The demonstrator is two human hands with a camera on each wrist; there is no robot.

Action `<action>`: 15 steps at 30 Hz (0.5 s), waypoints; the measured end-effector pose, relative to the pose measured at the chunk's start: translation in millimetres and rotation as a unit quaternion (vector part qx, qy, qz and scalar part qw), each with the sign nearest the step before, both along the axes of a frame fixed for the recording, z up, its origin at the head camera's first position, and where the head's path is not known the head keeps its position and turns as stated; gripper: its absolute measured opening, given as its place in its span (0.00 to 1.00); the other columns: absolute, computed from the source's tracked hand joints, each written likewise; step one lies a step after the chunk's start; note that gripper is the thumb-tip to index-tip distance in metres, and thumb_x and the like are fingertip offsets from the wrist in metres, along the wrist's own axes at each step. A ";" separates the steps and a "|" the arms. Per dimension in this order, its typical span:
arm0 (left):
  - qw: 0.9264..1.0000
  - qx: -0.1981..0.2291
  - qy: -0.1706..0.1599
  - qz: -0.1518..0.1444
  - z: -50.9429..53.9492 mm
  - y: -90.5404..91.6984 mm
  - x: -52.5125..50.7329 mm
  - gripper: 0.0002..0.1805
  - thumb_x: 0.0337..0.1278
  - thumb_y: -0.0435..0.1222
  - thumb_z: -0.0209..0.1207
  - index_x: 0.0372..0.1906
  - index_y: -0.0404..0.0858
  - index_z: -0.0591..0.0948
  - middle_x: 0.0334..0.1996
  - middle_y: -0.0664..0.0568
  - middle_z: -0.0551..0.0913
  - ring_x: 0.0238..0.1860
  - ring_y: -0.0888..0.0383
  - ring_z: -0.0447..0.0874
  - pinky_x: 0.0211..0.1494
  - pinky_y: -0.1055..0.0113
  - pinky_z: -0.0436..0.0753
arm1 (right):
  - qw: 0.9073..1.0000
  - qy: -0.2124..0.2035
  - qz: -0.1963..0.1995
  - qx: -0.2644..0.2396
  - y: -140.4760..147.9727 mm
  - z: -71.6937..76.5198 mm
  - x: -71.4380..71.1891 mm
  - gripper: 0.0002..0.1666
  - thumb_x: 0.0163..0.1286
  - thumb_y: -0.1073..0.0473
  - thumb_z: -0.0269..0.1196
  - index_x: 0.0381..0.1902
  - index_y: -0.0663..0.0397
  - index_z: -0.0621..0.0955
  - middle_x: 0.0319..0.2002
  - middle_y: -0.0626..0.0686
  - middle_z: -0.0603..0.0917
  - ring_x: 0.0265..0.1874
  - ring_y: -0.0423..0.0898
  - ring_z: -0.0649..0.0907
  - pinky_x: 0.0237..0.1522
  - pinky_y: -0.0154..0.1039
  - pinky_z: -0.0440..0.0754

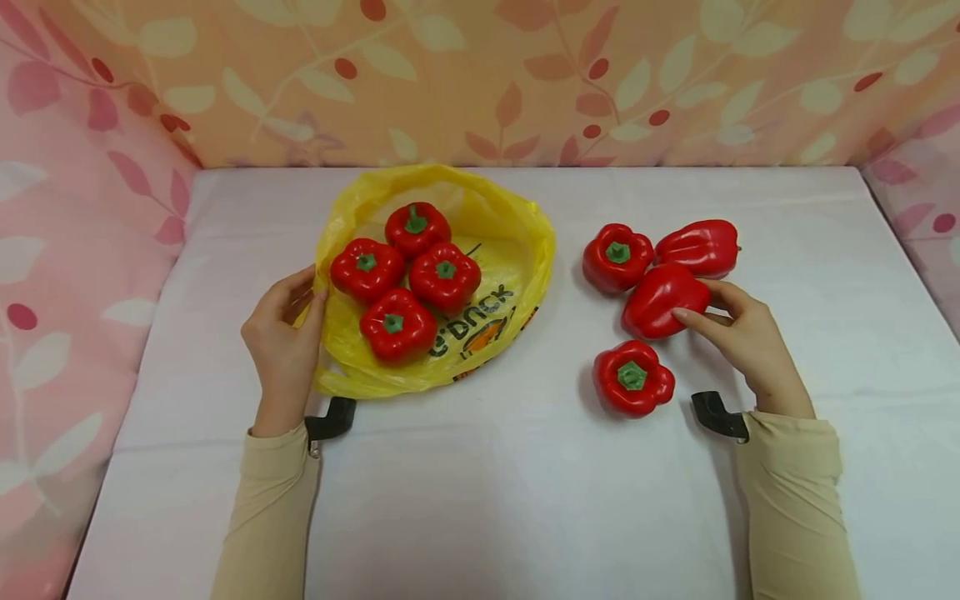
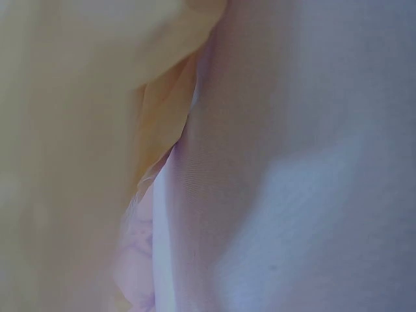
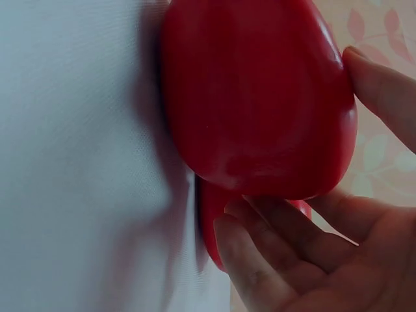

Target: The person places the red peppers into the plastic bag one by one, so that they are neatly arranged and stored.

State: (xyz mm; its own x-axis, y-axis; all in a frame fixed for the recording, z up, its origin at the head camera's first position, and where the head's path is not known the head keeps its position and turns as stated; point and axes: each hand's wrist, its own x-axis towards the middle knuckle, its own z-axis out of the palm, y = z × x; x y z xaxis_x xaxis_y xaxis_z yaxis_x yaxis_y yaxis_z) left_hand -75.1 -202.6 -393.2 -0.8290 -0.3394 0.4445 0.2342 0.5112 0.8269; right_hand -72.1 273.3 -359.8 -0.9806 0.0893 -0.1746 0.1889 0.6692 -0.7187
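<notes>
My left hand (image 1: 287, 325) pinches the left rim of a yellow plastic bag (image 1: 491, 250) that lies open on the table. Inside the bag sit several red bell peppers (image 1: 397, 325) with green stems. On the right, my right hand (image 1: 738, 329) grips a red bell pepper (image 1: 663, 302) lying on its side, thumb on the near face and fingers behind. The right wrist view shows that bell pepper (image 3: 260, 97) close up between thumb and fingers. In the left wrist view the blurred yellow bag (image 2: 65, 156) fills the left part; the fingers do not show there.
Around the gripped pepper lie an upright bell pepper (image 1: 617, 258), a sideways one (image 1: 699, 248) behind and another upright one (image 1: 633, 379) in front. A white cloth covers the table (image 1: 525, 500). Floral curtains (image 1: 480, 83) stand at the back and sides.
</notes>
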 end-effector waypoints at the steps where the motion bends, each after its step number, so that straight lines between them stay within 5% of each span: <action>1: 1.000 0.000 0.000 0.000 0.2 -0.1 0.1 0.15 0.54 0.27 0.63 0.48 0.31 0.82 0.46 0.47 0.84 0.49 0.54 0.83 0.50 0.73 0.80 | 1.000 -0.001 0.004 0.000 -0.8 -0.1 0.2 0.37 0.65 0.45 0.61 0.65 0.60 0.67 0.58 0.61 0.71 0.53 0.52 0.72 0.40 0.16 0.75; 11: 1.000 -0.003 0.004 0.002 1.0 -0.2 0.2 0.15 0.54 0.26 0.63 0.48 0.29 0.82 0.46 0.45 0.84 0.48 0.52 0.83 0.50 0.73 0.80 | 0.999 0.025 0.010 0.028 -4.8 8.2 1.7 0.39 0.63 0.46 0.64 0.66 0.57 0.67 0.60 0.63 0.71 0.56 0.60 0.71 0.40 0.15 0.73; 15: 1.000 0.000 0.005 0.003 0.9 0.1 -0.7 0.14 0.54 0.26 0.63 0.47 0.28 0.82 0.45 0.44 0.84 0.48 0.51 0.83 0.50 0.73 0.80 | 0.997 0.064 0.008 0.054 -7.6 18.7 0.7 0.37 0.63 0.47 0.65 0.65 0.57 0.69 0.58 0.61 0.74 0.56 0.57 0.72 0.52 0.29 0.77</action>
